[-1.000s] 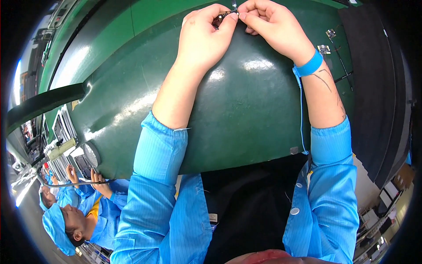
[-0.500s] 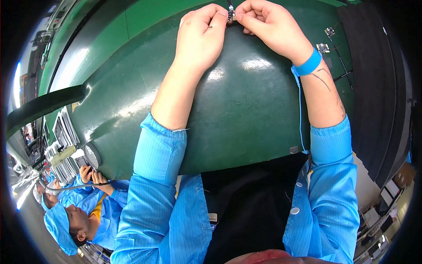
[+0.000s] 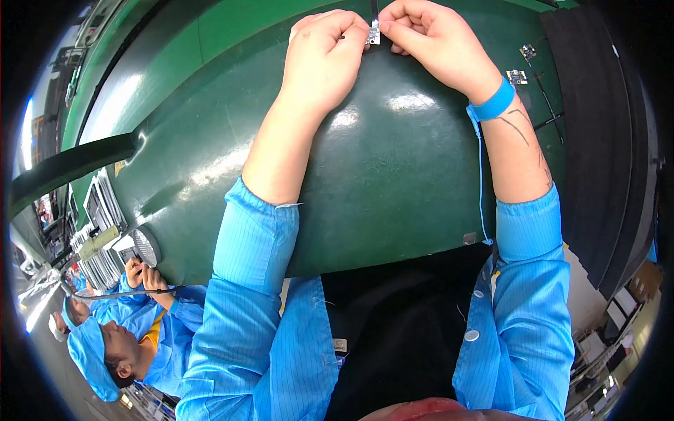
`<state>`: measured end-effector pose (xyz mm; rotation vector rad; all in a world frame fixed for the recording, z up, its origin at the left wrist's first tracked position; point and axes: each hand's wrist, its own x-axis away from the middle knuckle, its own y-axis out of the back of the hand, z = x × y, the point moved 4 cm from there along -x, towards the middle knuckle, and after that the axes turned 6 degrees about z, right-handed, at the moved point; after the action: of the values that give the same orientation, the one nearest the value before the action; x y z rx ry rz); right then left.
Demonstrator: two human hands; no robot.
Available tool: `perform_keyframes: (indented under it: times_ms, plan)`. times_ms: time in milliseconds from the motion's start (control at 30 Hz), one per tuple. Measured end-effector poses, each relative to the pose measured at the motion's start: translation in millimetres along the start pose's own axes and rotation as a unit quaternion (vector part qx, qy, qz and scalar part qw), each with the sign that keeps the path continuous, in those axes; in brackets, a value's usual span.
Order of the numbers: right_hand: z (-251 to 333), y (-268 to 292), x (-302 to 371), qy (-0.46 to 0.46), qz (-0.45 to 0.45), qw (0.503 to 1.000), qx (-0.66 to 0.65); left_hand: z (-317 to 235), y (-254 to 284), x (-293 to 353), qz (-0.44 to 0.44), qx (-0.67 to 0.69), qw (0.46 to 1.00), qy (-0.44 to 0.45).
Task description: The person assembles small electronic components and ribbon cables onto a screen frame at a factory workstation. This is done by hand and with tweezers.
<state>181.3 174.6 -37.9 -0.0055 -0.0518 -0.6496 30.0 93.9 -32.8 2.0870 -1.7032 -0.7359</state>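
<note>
At the far edge of the view, my left hand (image 3: 324, 59) is closed, its thumb and fingers pinching a small circuit board (image 3: 374, 36) by its left side. A narrow black strip (image 3: 374, 10) reaches up from the board. My right hand (image 3: 439, 45) is curled, thumb and forefinger pressed together right beside the board's upper right corner; what lies between those tips is too small to make out. A small dark piece (image 3: 341, 37) shows at my left fingers. Around my right wrist runs a blue wristband (image 3: 493, 103) with a thin cord.
Beyond my right wrist, two more small boards (image 3: 517, 76) with dark wires lie on the green table (image 3: 386, 189). A black ridged sheet (image 3: 597, 154) borders the right side. At left are a black curved bar (image 3: 74, 165), a round-headed lamp (image 3: 146, 245) and a co-worker (image 3: 126, 344).
The board has shifted slightly toward me and turned, showing more of its pale face. My left fingertips have moved a little right. The co-worker's head and hands have moved slightly.
</note>
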Motion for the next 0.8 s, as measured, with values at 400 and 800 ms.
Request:
perform_keyframes:
  times_ms: [400, 800]
  plan:
    - [2.6, 1.8, 2.4, 0.002, -0.009, 1.0, -0.002, 3.4, -4.3, 0.5, 0.026, -0.024, 0.999, -0.032]
    - [6.7, 7.3, 1.8, -0.017, -0.007, 0.998, -0.054, -3.7, -2.9, 2.9, 0.038, -0.063, 0.995, -0.063]
